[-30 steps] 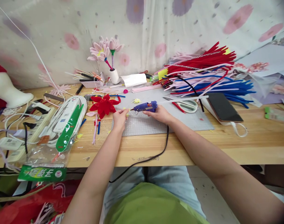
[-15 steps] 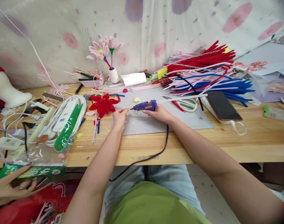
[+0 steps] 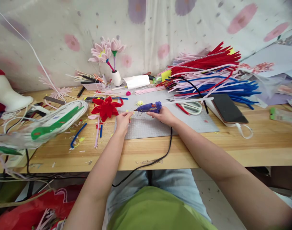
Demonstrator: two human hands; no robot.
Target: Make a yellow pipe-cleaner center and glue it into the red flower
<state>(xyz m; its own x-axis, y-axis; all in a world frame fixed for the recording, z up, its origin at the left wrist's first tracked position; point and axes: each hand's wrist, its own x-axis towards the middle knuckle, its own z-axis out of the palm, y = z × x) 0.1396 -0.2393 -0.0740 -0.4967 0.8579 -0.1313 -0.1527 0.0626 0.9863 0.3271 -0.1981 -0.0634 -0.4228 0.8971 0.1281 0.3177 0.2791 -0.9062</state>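
Note:
My right hand (image 3: 166, 115) is wrapped round a blue glue gun (image 3: 149, 107), its nozzle pointing left. A long whitish glue stick (image 3: 187, 100) sticks out of the gun's back end. Close to the nozzle tip, my left hand (image 3: 123, 122) is closed in a pinch; what lies between its fingertips is too small to make out. Left of that hand rests a red flower (image 3: 106, 108) of fuzzy petals. A small tuft of yellow strands (image 3: 139, 103) lies on the grey cutting mat (image 3: 153, 127) just beyond the gun.
Scissors (image 3: 193, 108) and a phone (image 3: 228, 108) lie on the right. Behind them are piled red, pink and blue pipe cleaners (image 3: 217, 86). Pink flowers (image 3: 107, 51) stand in a white vase (image 3: 116, 77). A bagged white extension cord (image 3: 61, 118) hangs over the left side; a black cable (image 3: 157, 161) crosses the table's edge.
The bagged extension cord has swung up and left from the table, and the other person's hand beside it is out of sight. My two hands and the glue gun have hardly moved.

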